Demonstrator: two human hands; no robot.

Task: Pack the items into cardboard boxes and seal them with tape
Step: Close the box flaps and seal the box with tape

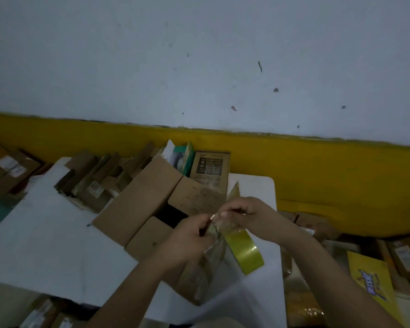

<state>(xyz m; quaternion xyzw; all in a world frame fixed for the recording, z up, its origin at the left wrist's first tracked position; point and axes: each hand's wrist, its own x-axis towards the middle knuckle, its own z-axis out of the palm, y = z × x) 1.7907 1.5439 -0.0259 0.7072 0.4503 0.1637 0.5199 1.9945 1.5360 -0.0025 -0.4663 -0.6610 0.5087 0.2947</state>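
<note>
White table (45,237) stretches wide left of the open cardboard box (137,204). At the box's near-right corner, left hand (189,235) and right hand (249,216) both pinch the tape (244,249), fingers curled tight.

We see two hands meet over the near end of an open cardboard box (137,202) that lies on a white table (45,237). The left hand (189,237) and the right hand (251,216) each pinch the tape (244,249), a shiny yellow-green band that slants down below the right hand; blur keeps us from telling where the strip ends. Behind the box we make out a row of small brown packages (97,178) and a printed carton (210,169) standing upright. A yellow packet (369,278) lies to the right of the table. The wall (199,55) behind is pale, with a yellow band (317,166) along its foot
</note>
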